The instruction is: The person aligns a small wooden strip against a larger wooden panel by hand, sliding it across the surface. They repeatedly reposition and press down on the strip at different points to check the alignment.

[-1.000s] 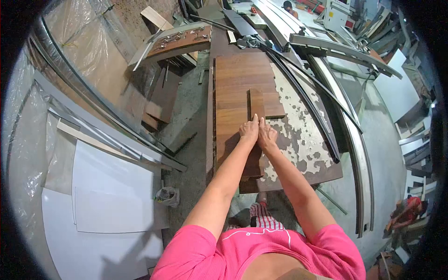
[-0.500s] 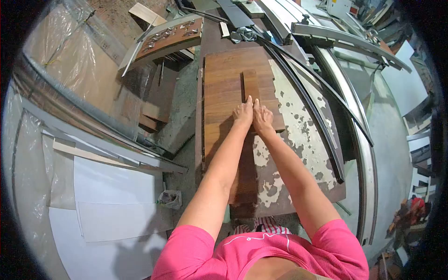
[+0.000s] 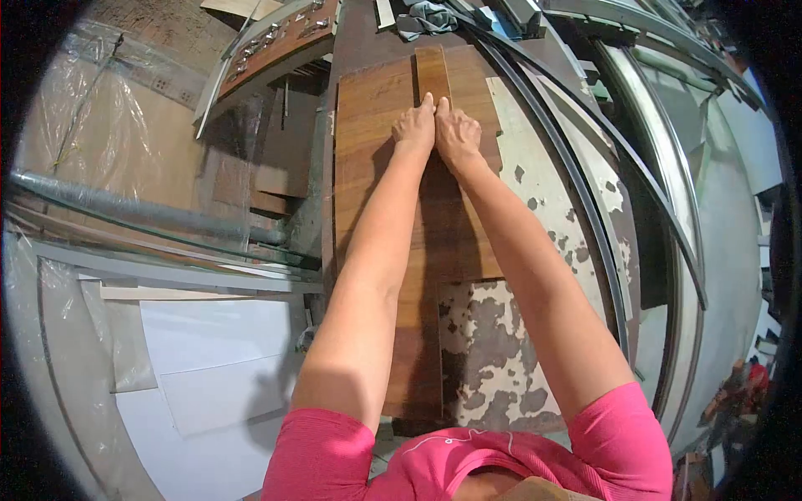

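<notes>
A brown wood-grain panel (image 3: 363, 108) lies on the worktable. On it is a narrow wooden strip (image 3: 432, 68), pointing away from me, its far end reaching past the panel's far edge. My left hand (image 3: 414, 127) is closed on the strip's left side, thumb forward. Right beside it my right hand (image 3: 458, 134) is closed on the right side, fingers curled. The two thumbs nearly meet on top. My hands hide the near part of the strip. Both arms are stretched far forward.
The worktable has a patchy, peeling cream surface (image 3: 535, 196). Long dark metal profiles (image 3: 547, 163) lie along the right, near a silver rail (image 3: 681, 184). A grey cloth (image 3: 428, 21) sits at the far end. To the left are a board with small metal parts (image 3: 271, 42) and white sheets (image 3: 217, 334).
Both hands have slid forward along the panel with the strip, whose far end now passes the panel's far edge. My view has shifted as well.
</notes>
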`<state>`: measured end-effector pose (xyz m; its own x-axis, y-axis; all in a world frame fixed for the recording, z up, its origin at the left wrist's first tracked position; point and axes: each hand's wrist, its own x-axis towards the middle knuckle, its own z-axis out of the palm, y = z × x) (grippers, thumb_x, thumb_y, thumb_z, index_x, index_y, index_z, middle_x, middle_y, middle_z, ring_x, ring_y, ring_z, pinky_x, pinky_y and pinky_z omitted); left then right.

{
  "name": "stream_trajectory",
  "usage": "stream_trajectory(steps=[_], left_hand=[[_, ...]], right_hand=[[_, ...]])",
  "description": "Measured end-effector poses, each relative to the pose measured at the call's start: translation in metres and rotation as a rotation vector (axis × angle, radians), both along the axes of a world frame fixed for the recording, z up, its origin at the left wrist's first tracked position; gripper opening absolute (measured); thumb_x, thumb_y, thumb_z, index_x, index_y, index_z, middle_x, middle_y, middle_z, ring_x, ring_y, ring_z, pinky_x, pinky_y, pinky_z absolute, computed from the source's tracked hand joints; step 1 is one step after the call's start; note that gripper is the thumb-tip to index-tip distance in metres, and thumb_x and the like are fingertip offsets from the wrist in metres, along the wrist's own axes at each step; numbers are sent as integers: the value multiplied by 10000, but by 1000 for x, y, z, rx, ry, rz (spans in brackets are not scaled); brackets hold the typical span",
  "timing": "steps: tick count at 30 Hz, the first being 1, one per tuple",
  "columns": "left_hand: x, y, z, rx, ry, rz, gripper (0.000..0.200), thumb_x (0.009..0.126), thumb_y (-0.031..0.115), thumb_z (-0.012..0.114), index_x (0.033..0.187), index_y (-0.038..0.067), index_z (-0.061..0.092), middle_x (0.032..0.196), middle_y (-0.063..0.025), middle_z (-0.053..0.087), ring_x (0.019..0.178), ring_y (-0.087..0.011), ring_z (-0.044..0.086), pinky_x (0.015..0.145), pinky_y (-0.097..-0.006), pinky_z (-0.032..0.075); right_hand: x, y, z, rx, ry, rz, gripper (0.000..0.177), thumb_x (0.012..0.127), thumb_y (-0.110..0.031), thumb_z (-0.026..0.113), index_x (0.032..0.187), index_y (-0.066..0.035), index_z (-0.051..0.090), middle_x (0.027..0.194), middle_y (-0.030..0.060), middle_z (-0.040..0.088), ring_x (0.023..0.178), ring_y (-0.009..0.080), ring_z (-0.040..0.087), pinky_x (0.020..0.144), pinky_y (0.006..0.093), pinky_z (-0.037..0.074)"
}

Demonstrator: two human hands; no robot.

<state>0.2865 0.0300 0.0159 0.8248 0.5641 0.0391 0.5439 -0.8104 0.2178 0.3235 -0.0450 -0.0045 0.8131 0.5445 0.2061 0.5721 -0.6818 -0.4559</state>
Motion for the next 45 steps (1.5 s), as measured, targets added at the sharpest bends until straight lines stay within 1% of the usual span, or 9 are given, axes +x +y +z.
stream_trajectory(steps=[6,9,17,24,26,36,40,42,45], left_hand=[[47,39,-18,-117,-20,86,466,901,394,228,1004,109,581,1059,-221,553,1044,-365,492,897,-478,319],[49,45,-19,13,-62,3,319,900,328,318,1113,148,472,1028,-191,576,989,-369,528,816,-476,393],[35,36,-19,50,-56,11,320,891,289,369,1189,186,425,1018,-190,579,973,-352,547,788,-462,421],[-47,-24,14,-159,-73,48,314,888,284,377,1179,173,416,978,-190,591,928,-356,565,758,-470,434],[-66,-22,-14,-31,-47,-66,314,888,284,373,1180,175,415,982,-188,592,921,-359,565,752,-472,439],[-270,-105,2,-67,32,-123,380,897,269,371,1268,190,351,888,-175,618,857,-332,596,735,-447,463],[-343,-136,3,-113,88,-160,423,878,188,365,1297,163,312,901,-191,612,857,-338,594,724,-437,469],[-382,-156,-3,-17,26,-220,437,867,161,361,1298,116,307,812,-193,622,763,-333,616,669,-440,482],[-442,-190,-4,-109,-5,-217,439,885,227,369,1304,114,305,711,-199,611,676,-343,616,606,-453,485]], right_hand=[[40,32,-5,40,-20,-27,275,870,-277,400,992,-50,497,841,157,614,754,298,625,625,385,501],[49,43,-12,71,-78,-24,257,868,-263,401,971,-46,493,800,169,612,724,315,625,600,397,499],[39,40,-13,11,-55,-46,255,868,-260,402,982,-53,497,840,175,613,752,316,627,630,389,504],[-36,-5,-7,26,-12,-86,265,865,-260,415,1008,-45,477,847,176,609,740,311,627,601,382,509],[-72,-25,-4,27,-63,-98,258,860,-247,428,1016,-44,463,847,176,609,737,316,626,595,381,508],[-278,-109,14,-179,12,-100,313,852,-192,463,1082,18,436,838,189,601,737,310,626,595,357,514],[-351,-146,7,-183,-134,-64,370,827,-150,469,1151,20,416,792,176,605,697,309,626,571,354,511],[-391,-174,14,-188,-139,-48,402,806,-128,478,1173,17,402,782,170,604,667,297,624,541,347,506],[-442,-218,19,-220,-133,55,422,792,-124,494,1178,16,395,772,167,597,627,287,616,504,347,494]])
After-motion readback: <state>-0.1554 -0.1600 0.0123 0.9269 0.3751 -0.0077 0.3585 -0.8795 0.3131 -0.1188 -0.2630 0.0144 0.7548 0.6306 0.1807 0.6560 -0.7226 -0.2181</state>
